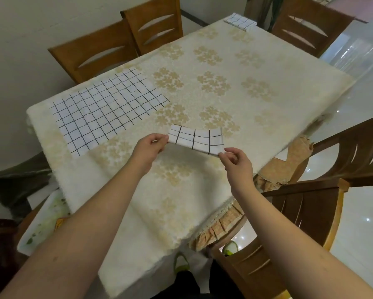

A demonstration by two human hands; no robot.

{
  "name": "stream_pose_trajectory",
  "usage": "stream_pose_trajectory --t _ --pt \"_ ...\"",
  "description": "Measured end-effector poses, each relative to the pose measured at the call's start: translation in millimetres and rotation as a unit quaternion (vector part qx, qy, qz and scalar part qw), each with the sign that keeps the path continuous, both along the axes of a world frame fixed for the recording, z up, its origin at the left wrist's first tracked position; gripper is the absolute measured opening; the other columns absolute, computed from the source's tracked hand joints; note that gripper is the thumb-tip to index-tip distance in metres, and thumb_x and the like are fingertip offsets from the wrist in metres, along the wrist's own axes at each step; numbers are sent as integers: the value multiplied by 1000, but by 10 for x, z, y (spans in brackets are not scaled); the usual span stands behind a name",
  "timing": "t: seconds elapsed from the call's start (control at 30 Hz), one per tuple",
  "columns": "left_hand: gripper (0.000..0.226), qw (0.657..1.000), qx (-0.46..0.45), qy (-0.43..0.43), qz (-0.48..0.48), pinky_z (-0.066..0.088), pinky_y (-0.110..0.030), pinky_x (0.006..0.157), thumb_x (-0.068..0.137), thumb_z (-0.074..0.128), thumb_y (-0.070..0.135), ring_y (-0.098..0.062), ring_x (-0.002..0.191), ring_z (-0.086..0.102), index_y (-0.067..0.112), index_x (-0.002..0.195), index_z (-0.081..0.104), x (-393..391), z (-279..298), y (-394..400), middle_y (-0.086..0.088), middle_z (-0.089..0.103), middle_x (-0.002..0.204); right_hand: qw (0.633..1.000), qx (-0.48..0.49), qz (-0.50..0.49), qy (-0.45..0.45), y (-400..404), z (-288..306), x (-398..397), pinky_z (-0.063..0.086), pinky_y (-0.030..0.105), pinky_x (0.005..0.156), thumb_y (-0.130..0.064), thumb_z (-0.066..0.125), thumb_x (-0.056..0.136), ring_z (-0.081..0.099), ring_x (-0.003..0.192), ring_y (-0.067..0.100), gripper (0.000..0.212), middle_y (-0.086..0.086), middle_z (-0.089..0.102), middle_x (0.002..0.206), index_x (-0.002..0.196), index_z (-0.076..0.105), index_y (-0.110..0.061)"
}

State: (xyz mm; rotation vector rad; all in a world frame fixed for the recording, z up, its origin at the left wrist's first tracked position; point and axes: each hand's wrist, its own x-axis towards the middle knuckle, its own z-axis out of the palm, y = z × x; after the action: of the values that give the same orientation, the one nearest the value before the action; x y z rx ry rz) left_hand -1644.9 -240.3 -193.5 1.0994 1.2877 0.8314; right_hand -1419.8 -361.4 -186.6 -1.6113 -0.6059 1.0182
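Note:
A small folded white cloth with a black grid (196, 139) hangs just above the table, held between both hands. My left hand (151, 147) pinches its left end. My right hand (235, 161) pinches its near right corner with thumb and forefinger, the other fingers loosely curled. A larger cloth of the same pattern (107, 111) lies spread flat on the left part of the table. A third, folded checked cloth (240, 21) sits at the table's far edge.
The table (267, 67) wears a cream cloth with gold flower prints. Wooden chairs stand at the far left (107, 52), the far right (306, 24) and the near right (300, 212). The glossy floor (365, 212) lies to the right.

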Motion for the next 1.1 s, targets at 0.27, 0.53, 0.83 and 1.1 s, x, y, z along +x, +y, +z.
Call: stream_pose_trajectory --t 0.27,0.53,0.83,1.1 --pt "11 977 -148 147 -36 53 -41 86 86 71 20 -25 82 65 14 90 63 -218 -815 -740 -12 69 89 976 -174 84 -105 -682 -768 -152 44 17 63 -22 65 89 62 88 8 17 -5 66 95 106 64 -18" --pt "30 970 -128 205 -31 54 -37 77 88 69 20 -16 81 67 15 113 55 -147 -818 -812 -3 66 90 941 -165 109 -275 -666 -900 -231 45 25 72 -29 52 95 58 92 9 30 -3 62 112 122 59 -18" --pt "25 872 226 413 -136 48 -38 83 90 63 19 -25 97 57 14 114 63 -32 -936 -749 -6 60 109 814 -71 307 -488 -218 -1120 -414 25 44 116 -29 23 97 30 141 32 56 15 34 152 146 33 -4" --pt "57 692 321 525 -378 12 -40 117 100 21 47 -18 147 15 25 153 20 131 -1277 -715 2 17 160 788 -114 319 -514 -145 -1362 -385 18 44 118 -39 20 100 14 147 24 59 8 17 159 151 22 -11"
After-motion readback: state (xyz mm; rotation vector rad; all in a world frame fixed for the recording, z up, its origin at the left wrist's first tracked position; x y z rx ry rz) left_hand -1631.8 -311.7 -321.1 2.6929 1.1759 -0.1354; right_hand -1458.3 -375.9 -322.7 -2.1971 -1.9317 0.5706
